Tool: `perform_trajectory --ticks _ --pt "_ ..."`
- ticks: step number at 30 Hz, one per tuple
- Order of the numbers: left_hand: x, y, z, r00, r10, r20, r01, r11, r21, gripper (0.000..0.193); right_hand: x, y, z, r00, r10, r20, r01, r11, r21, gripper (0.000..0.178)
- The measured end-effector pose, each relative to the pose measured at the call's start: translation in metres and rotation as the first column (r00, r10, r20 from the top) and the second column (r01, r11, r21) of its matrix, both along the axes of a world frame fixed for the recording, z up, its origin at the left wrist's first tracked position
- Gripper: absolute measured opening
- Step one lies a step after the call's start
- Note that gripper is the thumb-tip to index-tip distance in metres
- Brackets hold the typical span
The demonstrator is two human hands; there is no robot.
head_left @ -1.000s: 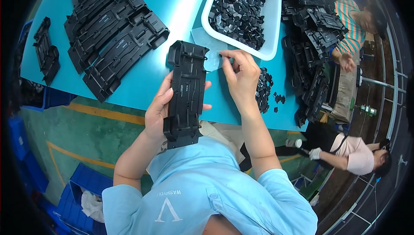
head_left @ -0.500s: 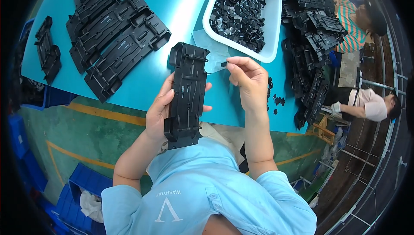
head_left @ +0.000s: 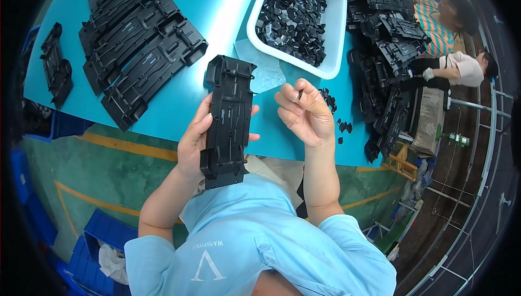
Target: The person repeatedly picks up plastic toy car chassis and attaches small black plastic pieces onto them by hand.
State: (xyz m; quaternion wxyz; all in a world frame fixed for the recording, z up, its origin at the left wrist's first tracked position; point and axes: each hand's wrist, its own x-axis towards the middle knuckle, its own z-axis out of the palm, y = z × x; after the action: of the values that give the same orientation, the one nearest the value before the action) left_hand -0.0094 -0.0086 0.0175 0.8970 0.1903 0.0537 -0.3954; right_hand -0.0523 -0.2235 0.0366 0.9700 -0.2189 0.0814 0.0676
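A long black plastic tray-like part (head_left: 230,119) is gripped by my left hand (head_left: 194,138), thumb along its left edge and fingertips showing past its right edge. It is held upright in front of my body at the table's near edge. To its right, my right hand (head_left: 307,112) pinches a small dark chip (head_left: 300,94) between thumb and fingers, apart from the long part. Beyond my right hand stands a white tub (head_left: 340,24) full of small black pieces (head_left: 290,19). More loose black pieces (head_left: 344,126) lie on the table beside my right wrist.
Long black parts (head_left: 154,70) lie overlapped in a row at the left; one more (head_left: 56,65) sits farther left. Another heap (head_left: 382,73) covers the right side. A translucent sheet (head_left: 263,68) lies by the tub. Two people (head_left: 464,68) are at the far right. Blue crates (head_left: 100,247) stand on the floor.
My right hand has turned and drawn slightly nearer, the small chip still pinched. My left hand keeps the long part. The whole view has shifted a little; a person at the right has moved.
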Motion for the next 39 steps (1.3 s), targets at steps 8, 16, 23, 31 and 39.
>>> perform_trajectory --ticks 8,16,23,31,39 --pt "0.000 0.004 -0.004 0.995 -0.060 0.081 0.062 0.998 -0.018 0.057 0.018 0.034 0.020 0.959 -0.260 0.113 0.239 0.529 -0.815 0.013" --pt "0.000 0.007 -0.008 0.995 -0.070 0.073 0.072 0.997 -0.028 0.058 0.043 0.061 0.018 0.899 0.061 0.434 0.438 -0.134 -0.889 0.017" --pt "0.001 0.008 -0.009 0.995 -0.072 0.066 0.074 0.997 -0.018 0.060 0.046 0.063 0.014 0.915 0.055 0.399 0.403 -0.139 -0.905 0.017" --pt "0.001 0.007 -0.007 0.995 -0.078 0.068 0.079 0.997 -0.006 0.060 0.046 0.062 0.013 0.919 0.062 0.390 0.394 -0.142 -0.908 0.016" --pt "0.001 0.008 -0.007 0.995 -0.077 0.062 0.077 0.997 -0.004 0.059 0.046 0.060 0.011 0.911 0.088 0.404 0.413 -0.168 -0.895 0.017"
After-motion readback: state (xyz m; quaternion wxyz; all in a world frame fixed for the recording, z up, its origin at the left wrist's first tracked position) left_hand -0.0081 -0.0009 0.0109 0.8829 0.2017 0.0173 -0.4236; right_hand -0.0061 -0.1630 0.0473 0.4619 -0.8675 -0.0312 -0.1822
